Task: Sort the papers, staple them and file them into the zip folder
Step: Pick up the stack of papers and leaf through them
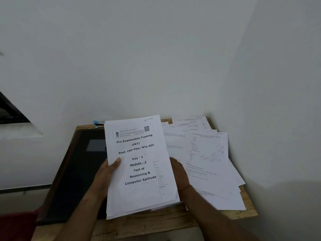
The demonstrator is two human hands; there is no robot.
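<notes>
I hold a stack of white papers (139, 167) upright above the desk; its top sheet reads "Pre Examination Training". My left hand (106, 176) grips the stack's left edge, thumb on the front. My right hand (178, 176) is at the stack's right edge, mostly behind the sheets, so its grip is unclear. More loose printed sheets (205, 157) lie fanned out on the right half of the desk. A dark zip folder (74, 171) lies flat on the left, partly hidden by the stack. A blue object, perhaps the stapler (98, 122), lies at the desk's back edge.
The wooden desk (156, 223) stands in a corner, with white walls behind and to the right. A dark framed opening (10, 110) is in the wall at the left. Something red (15, 226) shows at the lower left.
</notes>
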